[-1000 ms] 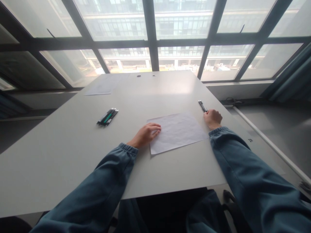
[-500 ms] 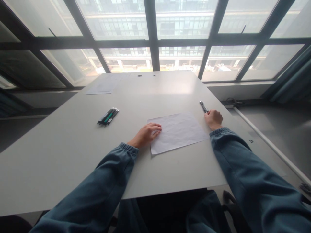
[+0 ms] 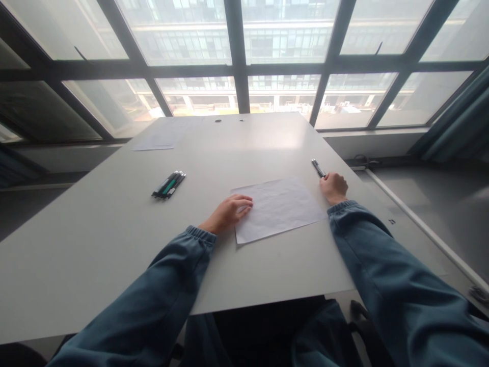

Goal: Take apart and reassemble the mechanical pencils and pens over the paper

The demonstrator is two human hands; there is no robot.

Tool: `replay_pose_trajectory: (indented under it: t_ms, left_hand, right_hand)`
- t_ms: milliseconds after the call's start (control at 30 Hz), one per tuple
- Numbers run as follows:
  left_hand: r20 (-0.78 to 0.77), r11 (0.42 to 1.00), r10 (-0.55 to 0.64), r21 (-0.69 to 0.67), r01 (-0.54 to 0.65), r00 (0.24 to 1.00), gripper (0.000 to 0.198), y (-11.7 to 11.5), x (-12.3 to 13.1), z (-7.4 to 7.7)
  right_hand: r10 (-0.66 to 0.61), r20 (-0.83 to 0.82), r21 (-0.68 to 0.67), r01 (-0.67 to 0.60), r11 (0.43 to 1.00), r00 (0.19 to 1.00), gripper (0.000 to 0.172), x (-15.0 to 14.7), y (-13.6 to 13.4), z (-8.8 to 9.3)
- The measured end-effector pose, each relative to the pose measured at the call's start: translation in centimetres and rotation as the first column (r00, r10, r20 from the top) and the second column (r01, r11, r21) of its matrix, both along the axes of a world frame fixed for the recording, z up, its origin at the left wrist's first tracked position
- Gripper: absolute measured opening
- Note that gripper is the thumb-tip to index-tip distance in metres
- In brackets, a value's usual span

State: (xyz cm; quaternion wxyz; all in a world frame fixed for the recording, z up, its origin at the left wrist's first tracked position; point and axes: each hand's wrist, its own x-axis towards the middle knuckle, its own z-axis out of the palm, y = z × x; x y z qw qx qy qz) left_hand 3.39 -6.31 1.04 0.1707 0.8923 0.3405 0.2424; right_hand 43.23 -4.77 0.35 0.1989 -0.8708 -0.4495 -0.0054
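Observation:
A sheet of white paper (image 3: pixel 282 211) lies slightly turned on the table in front of me. My left hand (image 3: pixel 231 210) rests on its left edge, fingers extended over the sheet and holding nothing. To the right of the paper, my right hand (image 3: pixel 334 188) is closed with its side down on the table. A dark pen (image 3: pixel 317 167) with a silvery tip end sticks out from its thumb side, pointing away from me. The rear part of the pen is hidden by the fingers.
Several black pens, one with a green stripe, form a pen bundle (image 3: pixel 168 185) on the left of the white table (image 3: pixel 95 244). More paper (image 3: pixel 156 137) lies at the far left corner. Two small dark round spots sit near the far edge, below the windows (image 3: pixel 280 92).
The view has shifted very slightly. Both hands, the paper and the pens keep their places on the table.

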Motion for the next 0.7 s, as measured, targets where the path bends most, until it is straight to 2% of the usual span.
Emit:
replay_pose_trajectory:
  t_ms: [400,700]
  left_hand:
    - [0.038,1.000,-0.015,-0.024,0.016,0.999,0.033,0.16,-0.06,-0.13]
    - [0.002,1.000,-0.006,-0.010,0.006,1.000,0.030,0.18,-0.12,-0.20]
  right_hand:
    - [0.040,0.028,-0.011,-0.040,0.999,0.999,0.028,-0.04,-0.14,0.01]
    - [0.036,0.011,0.010,-0.036,0.999,0.999,0.028,0.35,-0.57,-0.11]
